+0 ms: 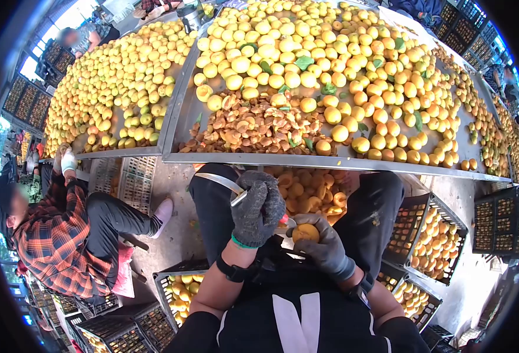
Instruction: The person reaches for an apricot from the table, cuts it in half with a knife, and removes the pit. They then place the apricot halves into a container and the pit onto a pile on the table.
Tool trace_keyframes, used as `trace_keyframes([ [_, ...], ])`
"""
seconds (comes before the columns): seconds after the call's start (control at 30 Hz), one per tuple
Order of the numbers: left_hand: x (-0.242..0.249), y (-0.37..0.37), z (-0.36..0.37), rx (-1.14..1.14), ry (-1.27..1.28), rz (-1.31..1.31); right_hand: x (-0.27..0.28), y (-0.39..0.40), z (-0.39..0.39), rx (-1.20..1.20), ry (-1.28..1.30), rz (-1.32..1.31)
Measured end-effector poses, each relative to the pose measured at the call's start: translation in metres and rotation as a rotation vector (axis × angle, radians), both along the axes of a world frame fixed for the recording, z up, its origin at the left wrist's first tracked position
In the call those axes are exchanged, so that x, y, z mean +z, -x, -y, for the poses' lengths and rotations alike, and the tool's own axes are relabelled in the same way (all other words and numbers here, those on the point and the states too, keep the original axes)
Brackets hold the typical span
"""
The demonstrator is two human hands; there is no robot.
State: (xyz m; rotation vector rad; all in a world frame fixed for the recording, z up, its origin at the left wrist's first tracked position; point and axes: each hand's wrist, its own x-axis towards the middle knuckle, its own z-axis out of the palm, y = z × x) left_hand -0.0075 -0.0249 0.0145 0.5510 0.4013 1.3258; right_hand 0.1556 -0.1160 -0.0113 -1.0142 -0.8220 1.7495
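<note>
My left hand (257, 207), in a dark grey knit glove, is closed around a knife (218, 181) whose blade points up and to the left. My right hand (324, 248), also gloved, holds a yellow apricot (305, 233) just below and right of the left hand. Both hands are over my lap, in front of a crate of apricot halves (306, 189) between my knees. Above them runs the metal edge of a large table (330, 160) heaped with whole apricots (306, 65), with a heap of brown pits (250, 126) near its front.
A person in a red plaid shirt (54, 241) sits at my left by a second table of apricots (118, 76). Black crates of halved fruit stand at my right (433, 235) and lower left (180, 288). Stacked crates line the edges.
</note>
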Motion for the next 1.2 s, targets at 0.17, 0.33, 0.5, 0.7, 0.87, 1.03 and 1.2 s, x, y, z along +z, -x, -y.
trace_keyframes([
  [0.17,0.003,0.0,0.001,-0.021,0.003,-0.039,0.001,0.006,0.001,-0.004,-0.111,0.069],
  [0.33,0.005,-0.006,0.003,-0.039,0.075,-0.025,0.004,0.006,0.005,-0.016,0.001,-0.086],
  [0.5,0.009,-0.011,0.0,-0.086,0.118,0.005,0.006,0.009,0.007,-0.046,-0.126,0.018],
  [0.7,0.011,-0.009,0.0,-0.194,0.24,-0.008,0.011,0.009,0.007,-0.02,-0.023,-0.144],
  [0.87,0.006,-0.008,-0.001,-0.231,0.234,0.007,0.009,0.009,0.011,0.032,0.05,-0.122],
  [1.03,0.013,-0.007,-0.001,-0.227,0.233,-0.075,0.005,0.016,0.007,0.023,-0.494,0.326],
  [1.2,0.011,-0.008,0.004,-0.119,0.29,-0.102,0.035,0.016,0.003,0.041,0.163,-0.155],
])
